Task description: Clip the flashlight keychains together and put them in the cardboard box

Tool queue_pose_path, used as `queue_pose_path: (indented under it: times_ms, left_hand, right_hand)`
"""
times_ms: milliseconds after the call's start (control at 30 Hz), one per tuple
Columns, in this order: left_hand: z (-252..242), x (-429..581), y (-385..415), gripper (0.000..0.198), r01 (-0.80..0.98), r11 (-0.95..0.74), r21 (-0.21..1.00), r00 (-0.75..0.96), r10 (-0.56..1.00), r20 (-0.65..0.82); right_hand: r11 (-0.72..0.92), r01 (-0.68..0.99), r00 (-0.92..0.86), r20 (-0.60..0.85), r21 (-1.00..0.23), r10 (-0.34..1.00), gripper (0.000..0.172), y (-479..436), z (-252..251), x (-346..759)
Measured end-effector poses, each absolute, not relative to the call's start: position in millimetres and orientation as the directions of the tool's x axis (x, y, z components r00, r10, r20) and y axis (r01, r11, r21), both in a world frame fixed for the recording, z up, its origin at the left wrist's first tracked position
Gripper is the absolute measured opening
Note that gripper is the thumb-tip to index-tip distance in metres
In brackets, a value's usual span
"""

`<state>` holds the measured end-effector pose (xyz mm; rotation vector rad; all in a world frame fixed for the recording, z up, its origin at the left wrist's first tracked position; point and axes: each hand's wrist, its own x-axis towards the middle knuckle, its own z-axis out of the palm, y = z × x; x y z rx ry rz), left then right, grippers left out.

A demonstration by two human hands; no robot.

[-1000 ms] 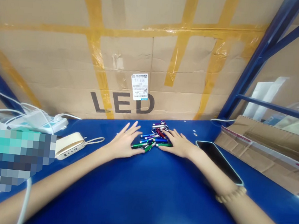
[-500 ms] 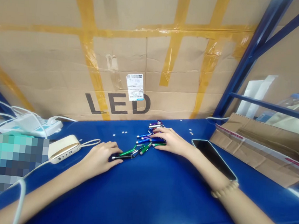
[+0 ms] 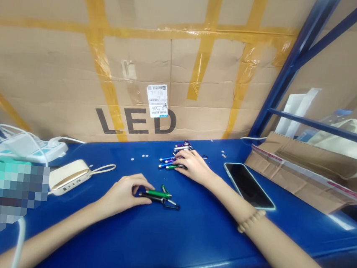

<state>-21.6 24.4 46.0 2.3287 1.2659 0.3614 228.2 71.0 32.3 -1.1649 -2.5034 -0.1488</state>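
My left hand point(image 3: 127, 191) pinches a green keychain flashlight point(image 3: 158, 194) and a black keychain flashlight point(image 3: 151, 197) between thumb and fingers, just over the blue table. Their carabiner clips point to the right. Farther back, my right hand point(image 3: 194, 166) lies with curled fingers over a cluster of similar slim metal tubes. A green one point(image 3: 172, 166) sticks out leftward from under its fingers, beside blue ones point(image 3: 166, 160). Purple and silver ones point(image 3: 182, 145) lie just beyond the fingertips. The palm side of the right hand is hidden.
A phone point(image 3: 249, 185) lies right of my right hand, near an open cardboard box point(image 3: 294, 174). At left are a cream power bank point(image 3: 70, 176), a power strip point(image 3: 28, 147) and white cables. A large taped carton point(image 3: 60, 76) stands behind the blue table point(image 3: 143, 240).
My left hand has drawn the green and black flashlights nearer and away from the cluster. The right hand stays at the cluster, where the tubes sit closer together. The view has shifted slightly.
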Motion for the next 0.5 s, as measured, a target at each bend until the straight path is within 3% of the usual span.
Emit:
queue_pose_path:
  times_ms: [267,500]
  left_hand:
    - [35,45,55,0.028,0.718,-0.431,0.547,0.458,0.884,0.095]
    - [38,77,68,0.027,0.786,-0.402,0.47,0.371,0.914,0.161]
  right_hand:
    - [0.512,0.854,-0.426,0.441,-0.094,0.79,0.03,74,40,237]
    - [0.424,0.904,-0.352,0.458,-0.06,0.816,0.029,77,42,247]
